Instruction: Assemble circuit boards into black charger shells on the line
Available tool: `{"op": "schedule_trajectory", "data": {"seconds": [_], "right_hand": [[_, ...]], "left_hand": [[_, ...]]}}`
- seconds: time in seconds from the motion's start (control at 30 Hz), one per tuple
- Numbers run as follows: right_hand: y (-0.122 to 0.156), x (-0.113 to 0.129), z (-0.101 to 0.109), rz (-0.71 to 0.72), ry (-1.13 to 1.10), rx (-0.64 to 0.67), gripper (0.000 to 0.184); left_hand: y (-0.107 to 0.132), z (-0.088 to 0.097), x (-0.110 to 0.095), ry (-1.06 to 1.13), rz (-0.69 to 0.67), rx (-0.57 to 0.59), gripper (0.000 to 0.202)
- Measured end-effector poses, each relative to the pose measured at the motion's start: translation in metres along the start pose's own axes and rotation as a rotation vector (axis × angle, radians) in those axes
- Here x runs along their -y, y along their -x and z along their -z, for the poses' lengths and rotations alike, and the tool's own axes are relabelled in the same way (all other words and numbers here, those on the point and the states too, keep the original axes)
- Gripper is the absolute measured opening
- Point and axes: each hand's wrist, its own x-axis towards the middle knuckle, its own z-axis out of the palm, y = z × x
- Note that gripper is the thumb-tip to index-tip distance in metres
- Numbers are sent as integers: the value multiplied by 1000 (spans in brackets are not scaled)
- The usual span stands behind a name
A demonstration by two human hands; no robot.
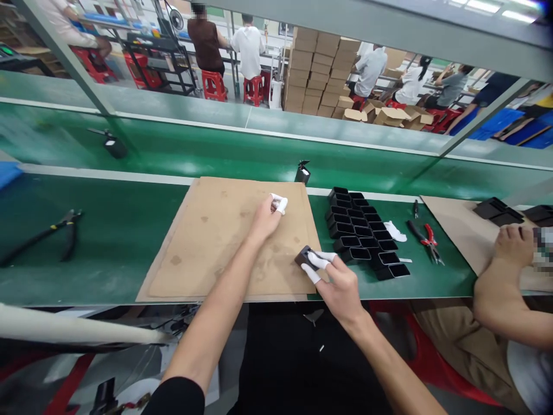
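Right hand [340, 283] grips one box [305, 257] just below centre; left hand [265, 218] curls mid-frame (grip unclear). Boxes [363, 231] right of centre: perhaps done, perhaps waiting.

- Cardboard sheet [190, 248] on the workbench [116, 242]
- Pliers [43, 234] left of the sheet
- Rows of casings [363, 233] right of it
- Needle-nose pliers [431, 244] right of the casings, left of a second cardboard sheet [458, 227]
- Lone casing [303, 256] in the right hand [339, 285], over the first sheet's near right part
- Stacked cartons [317, 75] far behind the workbench
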Motion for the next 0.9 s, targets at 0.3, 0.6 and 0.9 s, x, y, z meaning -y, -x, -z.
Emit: {"op": "schedule_trajectory", "data": {"seconds": [0.3,0.6,0.9], "right_hand": [[0,2,-21,11,57,13,19],[-13,3,-14,-44,-60,-145,23],[5,12,-21,-70,29,-38,20]], "left_hand": [[-2,-2,8,8,1,2,20],[-2,-2,10,7,-11,5,22],[-2,-3,11,7,-15,-1,20]]}}
